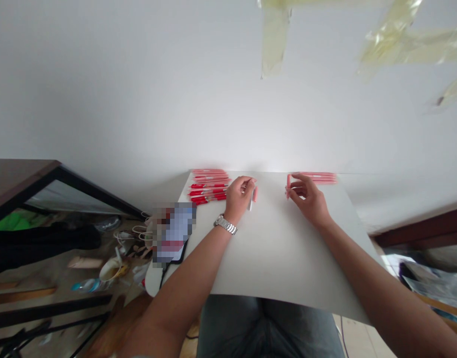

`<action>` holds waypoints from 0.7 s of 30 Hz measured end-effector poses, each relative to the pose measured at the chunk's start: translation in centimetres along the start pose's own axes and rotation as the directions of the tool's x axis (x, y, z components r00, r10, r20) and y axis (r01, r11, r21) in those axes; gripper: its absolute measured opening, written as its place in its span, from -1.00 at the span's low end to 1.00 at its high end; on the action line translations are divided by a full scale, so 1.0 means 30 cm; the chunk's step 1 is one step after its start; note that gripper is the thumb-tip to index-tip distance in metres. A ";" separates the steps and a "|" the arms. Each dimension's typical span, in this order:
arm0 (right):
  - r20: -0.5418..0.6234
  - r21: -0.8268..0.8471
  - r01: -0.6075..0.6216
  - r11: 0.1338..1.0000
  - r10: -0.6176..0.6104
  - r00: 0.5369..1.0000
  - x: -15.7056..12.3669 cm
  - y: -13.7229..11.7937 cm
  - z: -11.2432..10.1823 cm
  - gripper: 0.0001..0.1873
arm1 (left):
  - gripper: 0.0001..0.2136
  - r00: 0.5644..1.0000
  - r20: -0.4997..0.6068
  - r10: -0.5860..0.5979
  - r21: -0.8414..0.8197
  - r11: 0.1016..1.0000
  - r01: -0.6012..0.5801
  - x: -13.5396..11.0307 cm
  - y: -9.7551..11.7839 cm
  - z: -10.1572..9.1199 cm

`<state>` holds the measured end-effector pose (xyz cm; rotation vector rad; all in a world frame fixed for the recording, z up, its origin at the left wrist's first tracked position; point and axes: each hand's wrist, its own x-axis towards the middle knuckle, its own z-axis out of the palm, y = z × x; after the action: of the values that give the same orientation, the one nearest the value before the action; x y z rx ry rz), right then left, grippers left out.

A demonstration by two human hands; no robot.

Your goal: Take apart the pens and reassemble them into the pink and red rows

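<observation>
My left hand (238, 197), with a metal-band watch (226, 224) at its wrist, has its fingers closed on a slim white pen part (251, 204). Just right of it is a short pink pen piece (255, 194); whether my fingers touch that piece I cannot tell. My right hand (306, 199) pinches a short pink pen part (288, 181), held roughly upright between thumb and fingers. Beyond the right hand, several pink pens (323, 177) lie side by side. Left of my left hand lie several pink pens (209, 172) and, nearer me, several red pens (209, 192).
The white table (273, 258) meets the wall (228, 99) at its back edge. A blurred-out phone (176, 231) with a cable lies at the table's left edge. A dark-framed piece of furniture (60, 171) stands at the left, with clutter on the floor below.
</observation>
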<state>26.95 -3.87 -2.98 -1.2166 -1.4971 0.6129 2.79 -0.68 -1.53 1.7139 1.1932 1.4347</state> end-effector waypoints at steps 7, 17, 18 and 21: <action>0.006 0.006 0.022 1.000 -0.022 1.000 0.002 0.002 0.001 -0.51 | -0.88 0.992 -0.031 0.119 0.249 0.962 -0.107 0.006 -0.002 -0.023; 0.010 -0.081 0.012 0.997 -0.011 1.000 0.003 -0.011 -0.004 -0.54 | -0.91 0.986 0.117 0.121 0.609 0.776 -0.167 -0.001 0.024 -0.038; 0.010 -0.089 0.008 0.996 -0.007 1.000 0.003 -0.012 -0.005 -0.53 | -0.90 0.986 0.126 0.109 0.643 0.748 -0.165 -0.002 0.027 -0.039; 0.010 -0.100 -0.002 0.995 0.003 1.000 0.003 -0.016 -0.006 -0.53 | -0.90 0.987 0.142 0.074 0.713 0.684 -0.154 -0.004 0.035 -0.043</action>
<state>26.96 -4.00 -2.49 -1.2934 -1.5506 0.5518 1.80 -1.36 -0.36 2.3852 1.7746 0.9508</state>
